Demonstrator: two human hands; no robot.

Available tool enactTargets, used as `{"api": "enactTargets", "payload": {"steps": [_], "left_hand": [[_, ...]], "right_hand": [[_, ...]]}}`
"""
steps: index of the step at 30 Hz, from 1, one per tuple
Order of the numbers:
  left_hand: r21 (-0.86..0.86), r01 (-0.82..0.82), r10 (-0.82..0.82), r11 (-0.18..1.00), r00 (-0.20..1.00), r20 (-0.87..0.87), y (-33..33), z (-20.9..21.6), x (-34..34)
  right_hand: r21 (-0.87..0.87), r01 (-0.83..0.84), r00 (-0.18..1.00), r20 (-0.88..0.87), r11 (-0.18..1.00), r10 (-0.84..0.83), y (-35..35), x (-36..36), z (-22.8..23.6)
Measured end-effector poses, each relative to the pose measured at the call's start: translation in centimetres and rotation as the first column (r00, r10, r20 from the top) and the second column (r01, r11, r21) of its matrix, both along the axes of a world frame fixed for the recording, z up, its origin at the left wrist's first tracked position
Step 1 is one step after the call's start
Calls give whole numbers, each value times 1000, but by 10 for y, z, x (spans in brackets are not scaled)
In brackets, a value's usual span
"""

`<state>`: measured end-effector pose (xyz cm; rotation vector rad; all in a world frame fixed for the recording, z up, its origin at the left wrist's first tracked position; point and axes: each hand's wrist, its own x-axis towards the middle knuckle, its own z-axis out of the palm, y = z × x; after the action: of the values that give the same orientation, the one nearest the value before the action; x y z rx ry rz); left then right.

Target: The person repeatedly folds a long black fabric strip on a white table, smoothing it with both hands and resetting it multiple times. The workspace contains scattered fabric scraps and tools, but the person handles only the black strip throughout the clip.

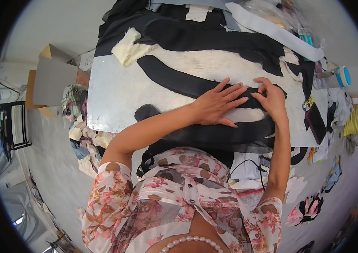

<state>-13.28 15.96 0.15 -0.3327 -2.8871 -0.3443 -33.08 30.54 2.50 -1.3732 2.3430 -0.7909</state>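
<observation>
A long, curved black fabric strip lies across the pale tabletop. My left hand rests flat with its fingers spread, the fingertips over the strip's right part. Close beside it, my right hand has thumb and forefinger bent together on the strip near its right end. Nearer my body lies another dark curved piece of fabric, partly under my left forearm. Beyond the strip, a wide black fabric piece is spread out, with a frayed cream scrap at its left.
A white band and clear plastic wrapping lie at the far right. A dark phone sits by the right edge, near a clear container with a blue rim. Fabric scraps and a cardboard box are on the left.
</observation>
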Motion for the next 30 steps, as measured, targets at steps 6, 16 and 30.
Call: {"api": "enactTargets", "payload": {"steps": [6, 16, 30], "left_hand": [[-35, 0, 3, 999, 998, 68, 0, -4, 2], [-31, 19, -16, 999, 995, 103, -1, 2, -1], [-9, -2, 2, 1000, 998, 63, 1, -5, 2]], "right_hand": [[-94, 13, 994, 108, 995, -3, 34, -33, 8], [-142, 252, 961, 152, 957, -230, 47, -46, -18], [-381, 393, 919, 204, 837, -339, 35, -35, -5]]}}
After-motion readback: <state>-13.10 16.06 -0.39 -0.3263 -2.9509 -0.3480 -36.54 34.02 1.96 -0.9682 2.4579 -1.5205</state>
